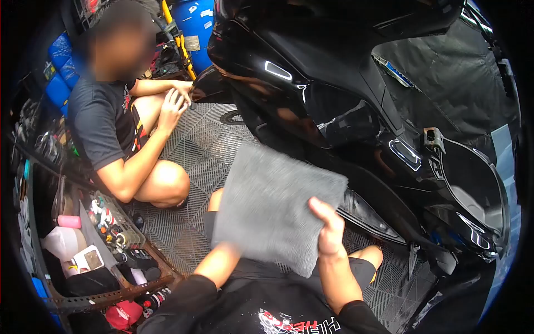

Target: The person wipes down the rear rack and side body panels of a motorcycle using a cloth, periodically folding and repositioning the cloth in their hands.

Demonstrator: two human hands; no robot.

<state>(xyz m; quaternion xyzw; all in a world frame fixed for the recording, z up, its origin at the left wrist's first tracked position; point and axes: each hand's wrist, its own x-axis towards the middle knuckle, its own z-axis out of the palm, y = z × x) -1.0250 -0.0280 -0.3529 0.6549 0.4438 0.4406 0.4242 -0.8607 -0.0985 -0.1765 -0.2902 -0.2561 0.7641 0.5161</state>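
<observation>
A grey microfibre cloth (pixel 278 206) is spread out in front of my chest, over my lap. My right hand (pixel 329 228) grips its right side, thumb on top and the other fingers behind it. The cloth covers most of my left hand (pixel 227 251), which is blurred at the lower left edge; its fingers are hidden, so their grip cannot be made out. Just beyond the cloth stands a glossy black motor scooter (pixel 334 106), its side panels facing me.
Another person (pixel 105 111) squats at the left, hands close together by the scooter's front. A rusty-edged cart (pixel 161 267) with bottles and small supplies stands at my left. Grey grid tiles (pixel 189 139) cover the floor. A blue drum (pixel 194 36) is behind.
</observation>
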